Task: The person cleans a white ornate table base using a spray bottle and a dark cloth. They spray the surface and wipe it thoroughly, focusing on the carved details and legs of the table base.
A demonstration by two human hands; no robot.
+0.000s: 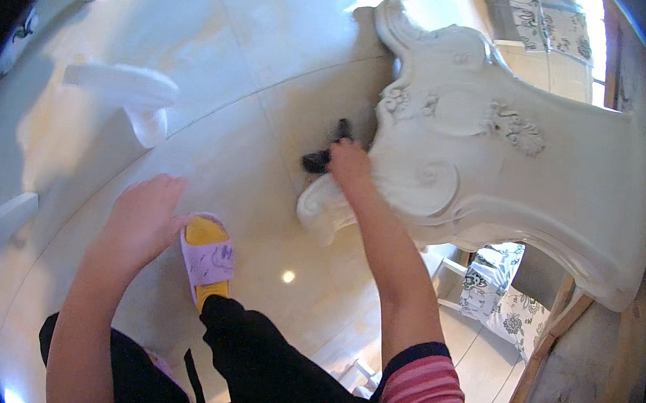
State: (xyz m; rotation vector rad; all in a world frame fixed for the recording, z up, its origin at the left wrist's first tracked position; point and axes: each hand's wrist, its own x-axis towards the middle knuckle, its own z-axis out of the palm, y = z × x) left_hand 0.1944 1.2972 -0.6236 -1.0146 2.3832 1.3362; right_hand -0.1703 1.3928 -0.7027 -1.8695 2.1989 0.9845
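My right hand (351,163) is closed on a dark, bunched cloth (316,162). It is at the scrolled edge of a carved white furniture pedestal (470,175), and the cloth shows on both sides of my fingers. Moulded scrolls, a rosette and leaf ornament stand out in relief on the pedestal's glossy face. Over on the left, my left hand (147,218) hangs above the tiled floor (270,255). Its thumb is spread from the bent fingers, and nothing shows in it. Beside that thumb is my foot in a lilac slide sandal (211,263) with a yellow sock.
A white furniture leg (145,121) stands on the floor at left, with more white legs (11,222) near the rim. Chairs with floral covers (491,287) show beyond the pedestal. A wooden beam (543,348) runs along the right side.
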